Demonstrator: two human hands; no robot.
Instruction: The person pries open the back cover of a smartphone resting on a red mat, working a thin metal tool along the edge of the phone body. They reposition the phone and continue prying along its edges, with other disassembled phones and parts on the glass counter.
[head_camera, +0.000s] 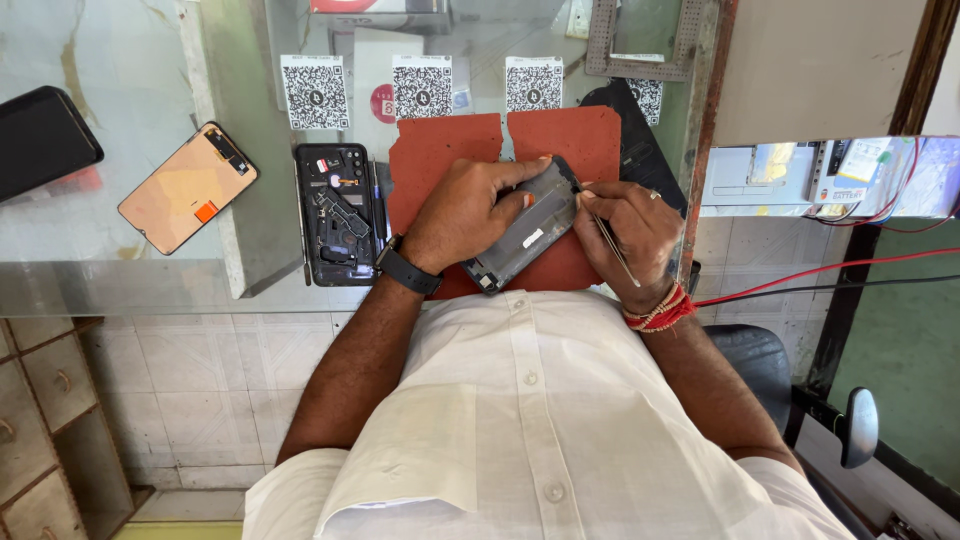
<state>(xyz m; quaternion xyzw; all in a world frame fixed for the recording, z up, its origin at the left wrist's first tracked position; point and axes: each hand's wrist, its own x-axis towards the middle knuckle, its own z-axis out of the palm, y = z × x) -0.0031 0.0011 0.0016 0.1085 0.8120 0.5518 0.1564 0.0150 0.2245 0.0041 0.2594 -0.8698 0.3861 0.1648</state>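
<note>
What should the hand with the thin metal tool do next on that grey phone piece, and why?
Probably slide the tweezers a little further along the top edge of the grey phone frame. The right hand has the tip right at that edge, and the left hand grips the frame steady over the red mat, so the tool seems set to work along that edge.

Glossy grey plastic phone frame (527, 232) on a matt, rough-edged red rubber mat (452, 152); thin shiny metal tweezers (610, 245); smooth, reflective glass counter (130, 120); white cotton shirt (540, 420), matt and faintly ribbed; pale glazed floor tiles (200, 380)
</note>
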